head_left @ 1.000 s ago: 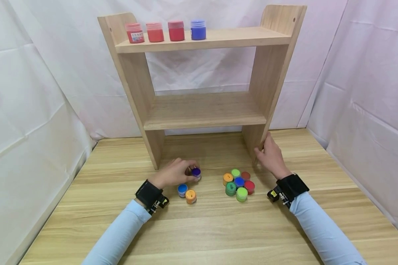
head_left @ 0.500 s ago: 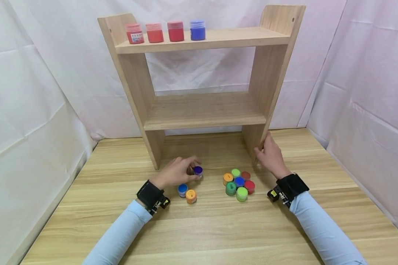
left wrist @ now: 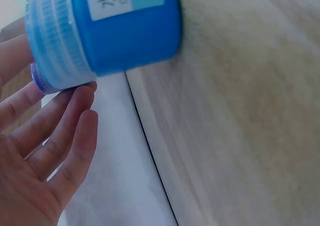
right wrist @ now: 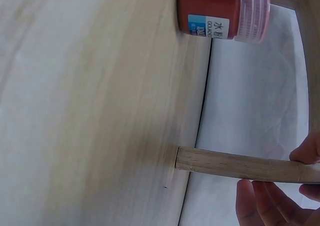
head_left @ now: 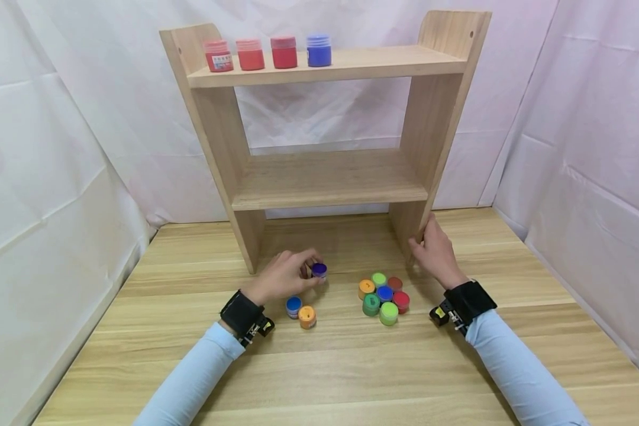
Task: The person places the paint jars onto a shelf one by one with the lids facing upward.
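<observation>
My left hand (head_left: 282,274) pinches a small purple paint jar (head_left: 319,270) between thumb and fingers, just in front of the wooden shelf (head_left: 330,198). In the left wrist view a blue paint jar (left wrist: 130,31) stands close to the camera and hides most of the purple jar (left wrist: 42,81); the other fingers of that hand (left wrist: 50,151) are spread. An orange jar (head_left: 307,317) stands beside the blue one (head_left: 293,306). My right hand (head_left: 438,251) grips the shelf's right side board (left wrist: 10,31), thumb on one face and fingers on the other in the right wrist view.
Right of centre on the table (head_left: 319,373) is a cluster of several paint jars, among them a dark green jar (head_left: 371,305) and a red jar (head_left: 402,302). Three reddish jars and a blue jar (head_left: 319,51) line the top board. White cloth (head_left: 48,148) surrounds the table.
My left hand has carried the purple jar slightly away from me and to the right. The right hand stays on the side board.
</observation>
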A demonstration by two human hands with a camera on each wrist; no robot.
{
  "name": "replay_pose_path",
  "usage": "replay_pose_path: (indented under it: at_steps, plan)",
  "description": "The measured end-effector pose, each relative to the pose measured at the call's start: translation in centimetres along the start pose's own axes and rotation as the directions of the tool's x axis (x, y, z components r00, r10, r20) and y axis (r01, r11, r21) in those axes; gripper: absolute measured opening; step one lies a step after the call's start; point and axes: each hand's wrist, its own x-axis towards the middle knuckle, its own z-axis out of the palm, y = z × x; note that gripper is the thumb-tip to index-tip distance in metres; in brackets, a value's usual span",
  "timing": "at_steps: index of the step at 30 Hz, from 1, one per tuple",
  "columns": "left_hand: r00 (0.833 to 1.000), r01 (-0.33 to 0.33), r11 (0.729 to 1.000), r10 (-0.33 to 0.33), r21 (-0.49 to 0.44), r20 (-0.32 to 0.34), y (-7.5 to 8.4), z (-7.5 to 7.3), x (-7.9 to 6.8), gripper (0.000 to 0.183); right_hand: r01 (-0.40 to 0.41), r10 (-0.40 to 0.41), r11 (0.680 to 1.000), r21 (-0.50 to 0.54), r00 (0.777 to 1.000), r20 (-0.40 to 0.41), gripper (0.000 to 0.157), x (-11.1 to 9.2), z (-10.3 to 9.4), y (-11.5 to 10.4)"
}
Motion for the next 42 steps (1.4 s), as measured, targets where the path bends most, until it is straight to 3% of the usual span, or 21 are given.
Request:
replay_pose_path:
  at_steps: [14,35,42]
  plan:
    - [0.994,-0.005,0.998,0.012,0.069,-0.104,0.8,-0.5,0.1,0.040,0.000,0.000,1.000,-0.006,1.000,0.001,0.065,0.0,0.1,0.0]
    - [0.980,-0.003,1.000,0.002,-0.006,-0.201,1.6,-0.9,0.4,0.035,0.012,-0.012,1.000,-0.011,1.000,-0.008,0.068,0.0,0.4,0.2]
    - [0.970,-0.049,0.999,0.048,0.002,-0.240,2.1,-1.2,1.0,0.032,0.022,-0.023,1.000,-0.022,0.999,-0.025,0.065,-0.1,0.2,0.3]
